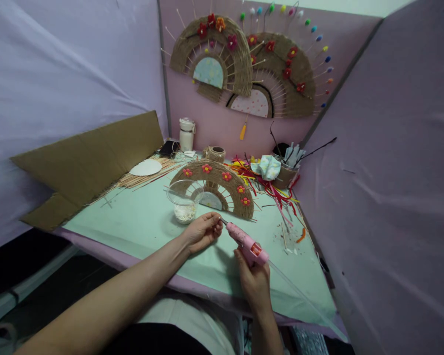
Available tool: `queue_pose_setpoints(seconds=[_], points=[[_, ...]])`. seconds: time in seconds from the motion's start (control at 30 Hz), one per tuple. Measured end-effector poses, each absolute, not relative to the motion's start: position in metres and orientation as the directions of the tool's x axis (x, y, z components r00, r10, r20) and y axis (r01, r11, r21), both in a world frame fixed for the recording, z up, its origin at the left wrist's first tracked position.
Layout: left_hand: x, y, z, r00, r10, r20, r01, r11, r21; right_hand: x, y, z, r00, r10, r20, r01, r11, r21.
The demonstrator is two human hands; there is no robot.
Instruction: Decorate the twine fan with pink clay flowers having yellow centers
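My right hand (254, 282) is wrapped round a pink glue gun (244, 241), with a long clear glue stick (307, 298) trailing out of its back end. The nozzle points left, right at the fingertips of my left hand (203, 231). Those fingers are pinched together; whatever tiny thing they hold is too small to name. Just beyond them stands a clear plastic cup (185, 197) with small white beads (185, 213) at the bottom. Behind the cup leans a twine-wrapped half-round fan (240, 199) decorated with red flowers.
Cardboard (96, 162) stands at the left, near thin sticks (144, 177) and a white disc (145, 167). A white bottle (187, 134) and twine roll (216, 154) are at the back. Coloured pipe cleaners (281, 197) lie right, by a pot (286, 175). Two fans (212, 54) hang on the wall.
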State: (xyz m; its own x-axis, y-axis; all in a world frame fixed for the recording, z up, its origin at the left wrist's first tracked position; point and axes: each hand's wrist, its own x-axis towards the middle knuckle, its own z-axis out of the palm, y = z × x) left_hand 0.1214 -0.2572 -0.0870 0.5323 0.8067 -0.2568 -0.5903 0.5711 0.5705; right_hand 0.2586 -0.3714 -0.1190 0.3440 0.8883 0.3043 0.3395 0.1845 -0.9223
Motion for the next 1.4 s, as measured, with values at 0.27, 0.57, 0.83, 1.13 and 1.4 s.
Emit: queue_pose_setpoints(seconds=[0.27,0.57,0.83,1.13,1.4], points=[[0.1218,-0.2576,-0.0871,0.531,0.808,-0.256,-0.576,0.566,0.591,0.2597,-0.3706,-0.1202,0.332,0.887,0.320,0.350,0.199,-0.915],[0.1220,-0.2582,-0.0865,0.526,0.816,-0.237,-0.583,0.550,0.598,0.2591,-0.3708,-0.1204,0.325,0.896,0.303,0.346,0.186,-0.920],[0.1220,-0.2578,-0.0883,0.531,0.819,-0.217,-0.586,0.540,0.604,0.2589,-0.3715,-0.1197,0.309,0.905,0.292,0.346,0.179,-0.921],[0.1220,-0.2574,-0.0896,0.534,0.822,-0.198,-0.584,0.528,0.617,0.2592,-0.3705,-0.1227,0.313,0.897,0.313,0.341,0.202,-0.918],[0.1219,-0.2570,-0.0903,0.533,0.824,-0.192,-0.585,0.523,0.620,0.2596,-0.3695,-0.1246,0.311,0.894,0.324,0.323,0.221,-0.920]])
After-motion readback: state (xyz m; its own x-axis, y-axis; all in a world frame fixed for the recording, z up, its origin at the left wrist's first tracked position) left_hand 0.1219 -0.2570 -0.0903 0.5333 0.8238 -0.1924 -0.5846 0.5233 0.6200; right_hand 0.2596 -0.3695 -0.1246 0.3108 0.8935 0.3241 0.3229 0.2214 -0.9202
